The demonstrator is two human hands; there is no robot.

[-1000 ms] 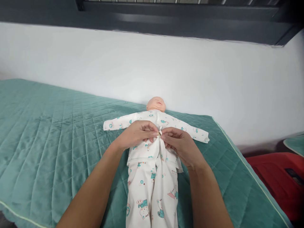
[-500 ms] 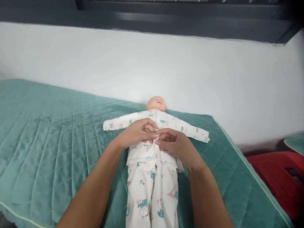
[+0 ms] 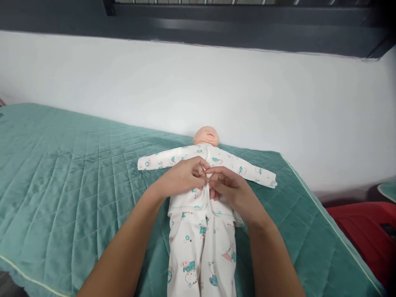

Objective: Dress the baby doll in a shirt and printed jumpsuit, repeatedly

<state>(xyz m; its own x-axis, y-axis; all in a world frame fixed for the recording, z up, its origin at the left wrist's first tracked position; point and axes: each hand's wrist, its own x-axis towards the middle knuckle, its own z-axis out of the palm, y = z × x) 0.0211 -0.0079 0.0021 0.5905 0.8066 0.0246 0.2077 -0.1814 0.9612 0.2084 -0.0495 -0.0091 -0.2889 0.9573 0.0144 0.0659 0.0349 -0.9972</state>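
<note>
A baby doll (image 3: 206, 135) lies on its back, its head toward the wall and its sleeves spread wide. It wears a white baby shirt (image 3: 188, 201) and matching pants (image 3: 185, 258), both printed with teal and pink figures. Over the doll's belly, my left hand (image 3: 187, 175) pinches the front edge of the shirt between thumb and fingers. My right hand (image 3: 229, 185) grips the same front opening from the other side, its fingertips touching those of my left. Whatever fastener lies between the fingertips is hidden.
A green quilted bedspread (image 3: 77, 185) lies under the doll, its piped edge running down at the right. Behind stands a white wall (image 3: 247, 95) with a dark metal frame (image 3: 216, 27) above. A red object (image 3: 361, 231) sits beyond the right edge.
The view has shifted slightly, so everything appears a little further right. Both hands stay at the shirt front, with small shifts of the fingers.
</note>
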